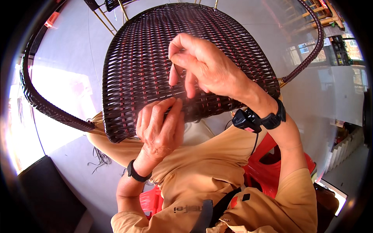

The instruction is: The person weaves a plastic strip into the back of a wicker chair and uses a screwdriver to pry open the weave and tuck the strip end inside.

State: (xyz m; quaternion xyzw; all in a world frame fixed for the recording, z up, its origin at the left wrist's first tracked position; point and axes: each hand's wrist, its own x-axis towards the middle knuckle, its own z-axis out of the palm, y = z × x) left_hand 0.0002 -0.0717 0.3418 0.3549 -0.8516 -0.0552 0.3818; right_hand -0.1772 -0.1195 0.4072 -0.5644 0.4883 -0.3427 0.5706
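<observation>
A dark brown woven chair (pixel 155 46) with reddish lines through its weave is tilted in front of me, its near edge against my lap. My left hand (pixel 161 126) rests at that edge, fingers bent and closed over the weave; the fingertips are partly hidden. Above the middle of the weave is my right hand (pixel 208 66), thumb and forefinger pinched together. A thin dark strand (pixel 176 70) shows below the pinch, hard to tell from the weave behind. The right hand's other fingers hang loosely curled.
Curved woven armrests (pixel 50 108) reach out on both sides of the chair. Loose dark strands (pixel 100 158) lie on the floor at left. I sit on a red plastic seat (pixel 268 167). A black box-like object (pixel 46 194) stands at lower left; wooden furniture (pixel 326 17) is far right.
</observation>
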